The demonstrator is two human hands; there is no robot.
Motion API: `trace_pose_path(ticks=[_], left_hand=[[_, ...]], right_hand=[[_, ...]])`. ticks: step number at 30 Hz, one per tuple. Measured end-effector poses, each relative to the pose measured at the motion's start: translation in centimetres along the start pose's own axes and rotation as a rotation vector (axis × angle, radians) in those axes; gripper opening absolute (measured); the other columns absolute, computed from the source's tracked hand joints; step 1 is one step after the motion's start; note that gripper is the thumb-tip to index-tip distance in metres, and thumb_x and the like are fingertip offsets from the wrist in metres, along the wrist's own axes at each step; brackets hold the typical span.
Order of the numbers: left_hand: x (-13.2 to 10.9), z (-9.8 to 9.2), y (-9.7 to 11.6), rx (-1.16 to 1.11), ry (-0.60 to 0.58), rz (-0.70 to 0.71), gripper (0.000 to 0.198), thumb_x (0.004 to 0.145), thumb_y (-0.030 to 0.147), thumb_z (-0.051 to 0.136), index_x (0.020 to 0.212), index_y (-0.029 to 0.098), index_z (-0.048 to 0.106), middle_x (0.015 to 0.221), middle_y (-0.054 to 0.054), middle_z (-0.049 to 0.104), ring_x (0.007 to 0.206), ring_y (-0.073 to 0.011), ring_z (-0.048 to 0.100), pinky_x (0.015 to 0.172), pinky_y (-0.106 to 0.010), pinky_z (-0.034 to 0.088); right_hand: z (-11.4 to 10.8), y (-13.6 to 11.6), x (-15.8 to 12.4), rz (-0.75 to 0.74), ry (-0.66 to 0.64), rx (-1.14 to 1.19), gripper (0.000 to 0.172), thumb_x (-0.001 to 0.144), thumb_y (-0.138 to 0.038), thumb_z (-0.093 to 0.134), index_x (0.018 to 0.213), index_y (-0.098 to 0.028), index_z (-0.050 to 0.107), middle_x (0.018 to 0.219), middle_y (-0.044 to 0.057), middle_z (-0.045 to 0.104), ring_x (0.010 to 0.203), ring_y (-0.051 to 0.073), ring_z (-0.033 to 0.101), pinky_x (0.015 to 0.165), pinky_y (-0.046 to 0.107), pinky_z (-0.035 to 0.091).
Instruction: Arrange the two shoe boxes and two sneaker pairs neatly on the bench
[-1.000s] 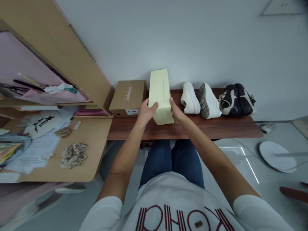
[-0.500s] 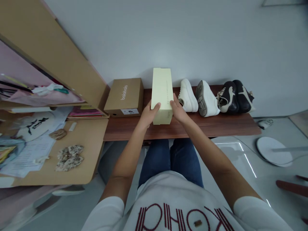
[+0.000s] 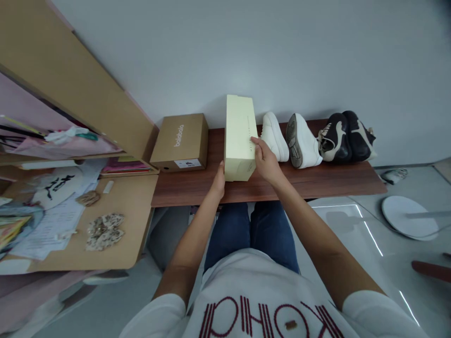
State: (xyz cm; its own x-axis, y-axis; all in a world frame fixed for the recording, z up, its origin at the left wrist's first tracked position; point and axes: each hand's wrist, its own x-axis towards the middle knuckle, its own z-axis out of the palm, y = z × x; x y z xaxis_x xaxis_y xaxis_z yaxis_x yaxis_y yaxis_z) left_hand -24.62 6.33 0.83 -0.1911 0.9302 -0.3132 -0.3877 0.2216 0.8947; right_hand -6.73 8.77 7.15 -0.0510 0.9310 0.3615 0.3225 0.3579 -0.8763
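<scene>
A pale yellow shoebox [image 3: 239, 126] with faint lettering is held between my two hands, above a reddish-brown bench [image 3: 282, 185]. My left hand [image 3: 220, 180] presses against the box's lower left side, its fingers partly hidden behind it. My right hand [image 3: 265, 158] grips the right side, with a finger lying on the lettered face. To the left on the bench sits a brown shoebox [image 3: 180, 141] marked "balabala". Just right of the box stand a white shoe [image 3: 276, 136] and a second white shoe [image 3: 307, 143] showing its grey sole. Beyond them lies a pair of black-and-cream shoes [image 3: 347, 137].
At the left, a wooden desk [image 3: 141, 225] holds papers, a white cap [image 3: 58, 188] and hair scrunchies [image 3: 104, 231]; a shelf rises above it. A grey wall [image 3: 282, 51] backs the bench. On the floor at right is a round white base [image 3: 405, 218].
The yellow box has turned and tilted slightly. My left thumb has slid off its top face to the side, and my right hand has shifted a little to the right.
</scene>
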Motion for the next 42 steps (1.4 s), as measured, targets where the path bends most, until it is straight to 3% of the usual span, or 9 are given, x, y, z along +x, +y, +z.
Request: trace_pose_path(ticks=[4, 8, 16, 22, 29, 36, 42], left_hand=[[0.9, -0.4, -1.2, -0.058, 0.064, -0.15, 0.034, 0.09, 0.05, 0.065, 0.11, 0.024, 0.069, 0.119, -0.008, 0.073, 0.111, -0.0214, 0.068, 0.095, -0.037, 0.055], [0.7, -0.2, -1.3, -0.178, 0.03, -0.278, 0.033, 0.085, 0.049, 0.072, 0.106, 0.024, 0.068, 0.112, -0.009, 0.074, 0.105, -0.022, 0.069, 0.095, -0.04, 0.054], [-1.2, -0.5, 0.1, -0.206, 0.016, -0.149, 0.045, 0.074, 0.05, 0.084, 0.107, 0.023, 0.069, 0.117, -0.011, 0.073, 0.11, -0.0262, 0.066, 0.096, -0.047, 0.054], [-1.5, -2.1, 2.2, -0.14, 0.099, 0.036, 0.052, 0.07, 0.049, 0.087, 0.112, 0.023, 0.072, 0.121, -0.01, 0.073, 0.108, -0.0244, 0.068, 0.09, -0.04, 0.057], [-1.4, -3.2, 2.9, -0.03, 0.153, 0.035, 0.054, 0.073, 0.045, 0.086, 0.12, 0.022, 0.072, 0.119, -0.012, 0.075, 0.109, -0.0244, 0.07, 0.088, -0.037, 0.06], [-0.8, -3.3, 3.1, 0.008, 0.158, 0.094, 0.047, 0.075, 0.039, 0.086, 0.117, 0.021, 0.075, 0.121, -0.01, 0.076, 0.118, -0.0257, 0.069, 0.099, -0.038, 0.057], [-0.2, -3.0, 2.7, 0.017, 0.183, 0.126, 0.048, 0.077, 0.039, 0.085, 0.12, 0.022, 0.074, 0.126, -0.009, 0.074, 0.124, -0.0262, 0.066, 0.104, -0.04, 0.055]], right_hand=[[-2.0, 0.7, -0.3, -0.033, 0.07, -0.04, 0.06, 0.099, -0.069, 0.037, 0.134, -0.027, 0.063, 0.152, 0.008, 0.055, 0.148, 0.027, 0.042, 0.127, 0.053, 0.027], [-3.3, 0.6, -0.8, 0.004, 0.086, -0.072, 0.069, 0.095, -0.076, 0.037, 0.132, -0.024, 0.065, 0.15, 0.011, 0.057, 0.146, 0.029, 0.045, 0.125, 0.053, 0.031], [-4.2, -1.3, -1.5, 0.142, 0.029, -0.134, 0.081, 0.086, -0.085, 0.046, 0.138, -0.024, 0.058, 0.151, 0.014, 0.055, 0.149, 0.036, 0.039, 0.122, 0.058, 0.031], [-1.8, 1.0, -2.2, 0.247, -0.052, 0.054, 0.082, 0.082, -0.083, 0.056, 0.137, -0.023, 0.052, 0.143, 0.014, 0.06, 0.136, 0.033, 0.054, 0.115, 0.053, 0.041], [1.3, 3.8, -3.3, 0.328, -0.016, 0.222, 0.076, 0.081, -0.078, 0.06, 0.132, -0.023, 0.052, 0.139, 0.015, 0.062, 0.131, 0.03, 0.057, 0.113, 0.048, 0.043], [2.2, 5.6, -3.9, 0.439, -0.013, 0.264, 0.064, 0.083, -0.072, 0.057, 0.123, -0.022, 0.054, 0.13, 0.013, 0.066, 0.122, 0.03, 0.06, 0.107, 0.048, 0.047], [2.7, 6.4, -3.6, 0.462, 0.013, 0.249, 0.065, 0.085, -0.072, 0.052, 0.126, -0.021, 0.054, 0.133, 0.013, 0.064, 0.128, 0.03, 0.055, 0.112, 0.051, 0.042]])
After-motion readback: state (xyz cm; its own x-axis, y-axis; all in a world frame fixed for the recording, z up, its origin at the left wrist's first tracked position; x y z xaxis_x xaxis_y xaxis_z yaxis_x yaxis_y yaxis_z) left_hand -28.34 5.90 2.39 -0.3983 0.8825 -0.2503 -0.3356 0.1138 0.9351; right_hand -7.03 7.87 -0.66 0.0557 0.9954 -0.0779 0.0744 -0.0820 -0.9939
